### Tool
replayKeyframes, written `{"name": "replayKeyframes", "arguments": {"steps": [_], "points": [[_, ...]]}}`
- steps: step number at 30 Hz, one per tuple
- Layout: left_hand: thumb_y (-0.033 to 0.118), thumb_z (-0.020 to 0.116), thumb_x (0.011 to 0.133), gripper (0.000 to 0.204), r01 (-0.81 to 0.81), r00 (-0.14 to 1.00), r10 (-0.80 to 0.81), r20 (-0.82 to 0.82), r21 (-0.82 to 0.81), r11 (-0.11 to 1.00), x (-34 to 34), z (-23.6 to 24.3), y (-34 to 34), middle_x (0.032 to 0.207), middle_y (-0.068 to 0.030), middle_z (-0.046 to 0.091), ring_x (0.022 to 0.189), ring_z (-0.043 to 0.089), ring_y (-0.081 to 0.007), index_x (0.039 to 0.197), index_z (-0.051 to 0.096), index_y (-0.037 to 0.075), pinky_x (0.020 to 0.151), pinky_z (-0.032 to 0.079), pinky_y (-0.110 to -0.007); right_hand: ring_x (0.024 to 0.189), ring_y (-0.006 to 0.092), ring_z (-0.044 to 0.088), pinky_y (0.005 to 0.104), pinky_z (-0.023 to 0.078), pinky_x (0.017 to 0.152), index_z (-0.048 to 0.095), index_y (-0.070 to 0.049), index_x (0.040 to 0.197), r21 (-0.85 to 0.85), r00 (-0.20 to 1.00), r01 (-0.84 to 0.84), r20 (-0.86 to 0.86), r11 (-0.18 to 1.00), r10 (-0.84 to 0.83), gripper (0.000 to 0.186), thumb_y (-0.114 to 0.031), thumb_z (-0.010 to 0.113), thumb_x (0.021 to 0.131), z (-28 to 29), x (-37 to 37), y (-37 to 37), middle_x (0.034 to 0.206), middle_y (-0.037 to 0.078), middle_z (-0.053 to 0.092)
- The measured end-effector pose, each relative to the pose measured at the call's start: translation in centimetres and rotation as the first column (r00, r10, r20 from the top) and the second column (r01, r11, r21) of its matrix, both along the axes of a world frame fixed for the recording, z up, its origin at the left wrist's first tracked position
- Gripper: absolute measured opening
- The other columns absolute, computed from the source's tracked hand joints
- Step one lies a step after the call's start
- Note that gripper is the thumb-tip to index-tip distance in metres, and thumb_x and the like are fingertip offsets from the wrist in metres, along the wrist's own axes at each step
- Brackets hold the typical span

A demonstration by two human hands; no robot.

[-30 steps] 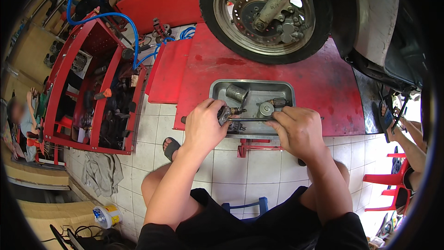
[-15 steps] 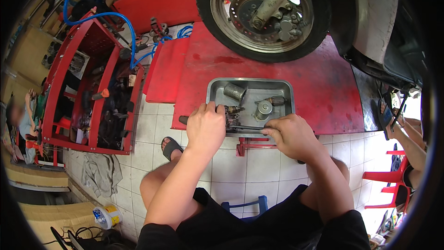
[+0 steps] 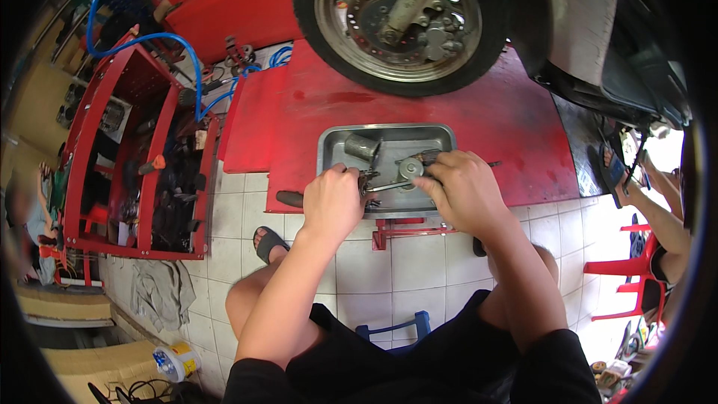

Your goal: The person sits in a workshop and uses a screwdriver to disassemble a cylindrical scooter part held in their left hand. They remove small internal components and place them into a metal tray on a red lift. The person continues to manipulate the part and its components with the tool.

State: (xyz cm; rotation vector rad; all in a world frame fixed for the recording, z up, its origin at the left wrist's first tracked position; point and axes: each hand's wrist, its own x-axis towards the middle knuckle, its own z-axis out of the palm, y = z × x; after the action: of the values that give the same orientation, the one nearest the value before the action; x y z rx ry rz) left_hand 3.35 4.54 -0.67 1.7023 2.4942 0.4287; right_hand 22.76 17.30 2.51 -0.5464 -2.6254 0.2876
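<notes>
Hands point(image 3: 470, 188) gripping rod point(image 3: 390, 186) and metal part point(image 3: 366, 181), over tray's near edge point(image 3: 402, 212), platform point(image 3: 516, 138) extending rightward

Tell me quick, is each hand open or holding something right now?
Left hand: closed on a metal part, mostly hidden.
Right hand: closed on a slim metal rod.

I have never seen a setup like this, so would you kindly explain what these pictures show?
No robot here: you see a person's bare left hand and right hand, filmed looking down from a camera worn on the head; its wide lens bends straight edges. Before them, a metal tray sits on a red platform, with a motorcycle wheel beyond. Inside the tray are a metal cylinder and a round metal part. The right hand holds a slim metal rod that reaches toward the left hand, whose grip is mostly hidden.
</notes>
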Motion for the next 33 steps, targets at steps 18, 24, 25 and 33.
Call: {"name": "replayKeyframes", "arguments": {"steps": [18,24,25,33], "points": [[0.025,0.086,0.073,0.039,0.157,0.988,-0.157,-0.010,0.002,0.988,5.4,-3.1,6.7,0.099,-0.0148,0.068,0.087,0.070,-0.0363,0.098,0.070,-0.001,0.074,0.057,-0.046,0.075,0.0376,0.068,0.0481,0.053,0.066,0.064,-0.002,0.099,-0.151,0.959,0.202,0.233,0.968,-0.163,0.033,-0.031,0.074,0.086,-3.8,6.6,4.5,0.075,0.017,0.068],[0.027,0.086,0.073,0.044,0.150,0.989,-0.150,-0.014,-0.023,0.988,5.7,-2.7,6.9,0.100,-0.0141,0.069,0.087,0.069,-0.0360,0.104,0.071,-0.001,0.074,0.056,-0.046,0.076,0.0399,0.069,0.0487,0.054,0.068,0.065,0.000,0.090,-0.243,0.936,0.251,0.307,0.937,-0.171,0.030,-0.029,0.071,0.088,-1.0,6.6,3.7,0.076,0.020,0.068],[0.027,0.086,0.073,0.044,0.150,0.989,-0.150,-0.010,-0.029,0.988,5.9,-2.6,6.9,0.101,-0.0142,0.069,0.087,0.069,-0.0362,0.104,0.071,-0.001,0.074,0.056,-0.046,0.077,0.0399,0.069,0.0489,0.054,0.069,0.066,0.000,0.091,-0.250,0.934,0.245,0.321,0.937,-0.159,0.029,-0.029,0.071,0.089,-1.0,6.5,3.7,0.077,0.020,0.068],[0.028,0.087,0.073,0.044,0.135,0.991,-0.134,0.032,-0.024,0.991,5.6,-2.1,6.8,0.099,-0.0149,0.070,0.087,0.070,-0.0366,0.103,0.071,-0.001,0.074,0.056,-0.045,0.085,0.0383,0.068,0.0486,0.054,0.075,0.070,-0.001,0.094,-0.291,0.961,0.193,0.250,0.937,-0.120,0.024,-0.024,0.065,0.093,-1.6,6.9,4.0,0.088,0.017,0.070]]}}
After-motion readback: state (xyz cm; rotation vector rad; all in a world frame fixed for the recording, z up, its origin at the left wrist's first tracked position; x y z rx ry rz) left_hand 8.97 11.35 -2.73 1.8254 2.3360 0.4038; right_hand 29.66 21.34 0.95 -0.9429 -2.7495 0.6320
